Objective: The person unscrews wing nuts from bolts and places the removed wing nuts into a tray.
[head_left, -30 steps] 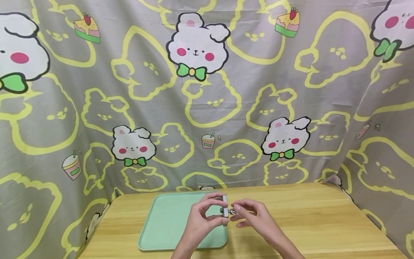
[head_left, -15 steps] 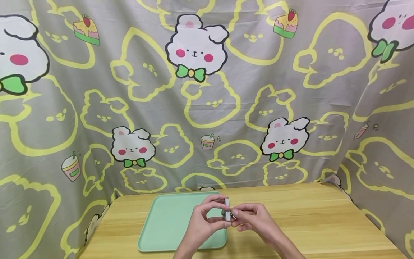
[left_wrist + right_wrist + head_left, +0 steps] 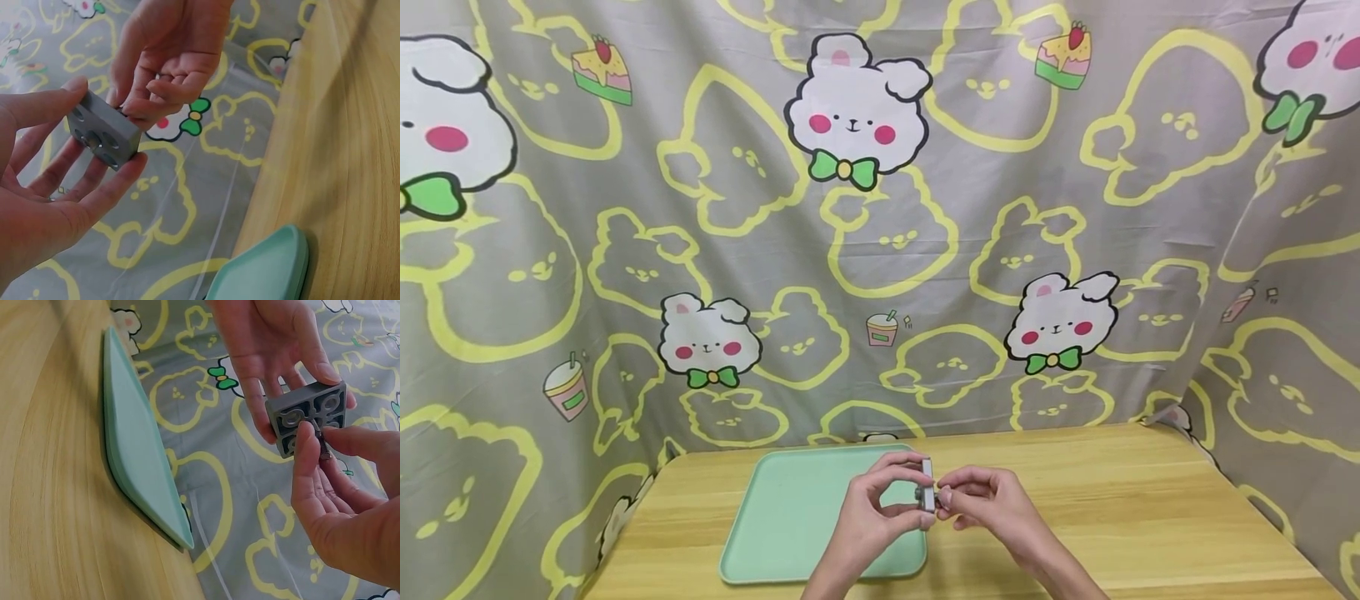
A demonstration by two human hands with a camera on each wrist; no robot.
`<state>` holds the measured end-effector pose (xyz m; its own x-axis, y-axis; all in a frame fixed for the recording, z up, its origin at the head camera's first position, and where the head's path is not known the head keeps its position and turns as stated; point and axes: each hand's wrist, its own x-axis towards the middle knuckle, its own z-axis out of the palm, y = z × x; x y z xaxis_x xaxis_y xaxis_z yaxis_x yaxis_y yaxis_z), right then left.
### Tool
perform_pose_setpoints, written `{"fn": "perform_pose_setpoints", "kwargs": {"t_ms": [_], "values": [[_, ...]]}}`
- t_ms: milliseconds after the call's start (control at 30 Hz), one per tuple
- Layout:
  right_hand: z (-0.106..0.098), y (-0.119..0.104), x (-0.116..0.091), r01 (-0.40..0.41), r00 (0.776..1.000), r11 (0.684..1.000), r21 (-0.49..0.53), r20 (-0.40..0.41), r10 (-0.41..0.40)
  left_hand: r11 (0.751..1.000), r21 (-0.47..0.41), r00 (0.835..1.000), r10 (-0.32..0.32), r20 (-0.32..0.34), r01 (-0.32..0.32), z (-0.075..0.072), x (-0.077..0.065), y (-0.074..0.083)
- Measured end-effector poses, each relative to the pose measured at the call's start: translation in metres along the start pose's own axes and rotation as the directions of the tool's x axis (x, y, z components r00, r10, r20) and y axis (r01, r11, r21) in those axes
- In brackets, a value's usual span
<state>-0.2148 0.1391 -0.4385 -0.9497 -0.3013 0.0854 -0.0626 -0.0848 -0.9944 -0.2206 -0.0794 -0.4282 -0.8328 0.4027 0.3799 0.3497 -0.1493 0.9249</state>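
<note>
- Fingers of the left hand [image 3: 865, 507] pinched a small, dull grey, rectangular block with round recesses [image 3: 103, 128]; from my distant seat I saw the thumb at one end and fingertips at the opposite end, with a gap between block and palm.
- Fingers of the right hand [image 3: 996, 502] were pinching too: the thumb and another fingertip pressed together on a thin, dark, threaded metal screw [image 3: 324, 449], while the remaining fingers were bent loosely beneath.
- I had the block up in the air between the two hands, upright on edge, one broad face toward the left palm and the other toward the right fingertips.
- On the right-wrist feed, the block's face showed hollow round sockets near its corners, and the screw lay at its middle; I could not tell whether it had entered the block, as the fingertips covered that end.
- On the left-wrist feed, the opposite face showed round holes with a shiny bit of metal at the centre.
- Below the hands I had a mint-green rectangular tray with a raised rim [image 3: 797, 521]; the head view put the block in line with its right edge.
- The tray lay on a pale, wood-grained desk [image 3: 1120, 508].
- Behind the desk hung a grey cloth curtain printed with yellow animal outlines and white rabbit heads [image 3: 970, 250], folded softly and reaching round both sides.
</note>
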Motion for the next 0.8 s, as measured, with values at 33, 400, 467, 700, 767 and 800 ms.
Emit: {"fn": "perform_pose_setpoints", "kwargs": {"t_ms": [33, 400, 467, 700, 767, 800], "values": [[0.001, 0.000, 0.000, 0.012, 1.000, 1.000, -0.012, -0.007, -0.012, 1.000, -0.003, 1.000, 0.000, -0.003, 0.000, 0.000, 0.000, 0.000], [0.009, -0.001, -0.001, 0.228, 0.970, 0.951, -0.208, -0.034, -0.240, 0.999, -0.024, 0.999, -0.025, -0.026, 0.024, -0.003, 0.001, 0.002], [0.010, -0.001, -0.001, 0.256, 0.961, 0.934, -0.248, -0.042, -0.274, 0.999, -0.024, 0.999, -0.028, -0.031, 0.027, -0.003, 0.001, 0.003], [0.012, 0.006, 0.000, 0.426, 0.887, 0.836, -0.346, -0.019, -0.460, 0.999, -0.025, 0.999, -0.024, -0.046, 0.023, -0.005, -0.001, 0.003], [0.013, 0.008, 0.001, 0.523, 0.829, 0.765, -0.375, 0.015, -0.559, 1.000, -0.014, 0.999, -0.012, -0.053, 0.011, -0.005, -0.001, 0.002], [0.012, 0.010, 0.002, 0.570, 0.794, 0.723, -0.391, 0.033, -0.607, 1.000, -0.009, 0.998, -0.007, -0.057, 0.006, -0.005, -0.001, 0.002]]}}
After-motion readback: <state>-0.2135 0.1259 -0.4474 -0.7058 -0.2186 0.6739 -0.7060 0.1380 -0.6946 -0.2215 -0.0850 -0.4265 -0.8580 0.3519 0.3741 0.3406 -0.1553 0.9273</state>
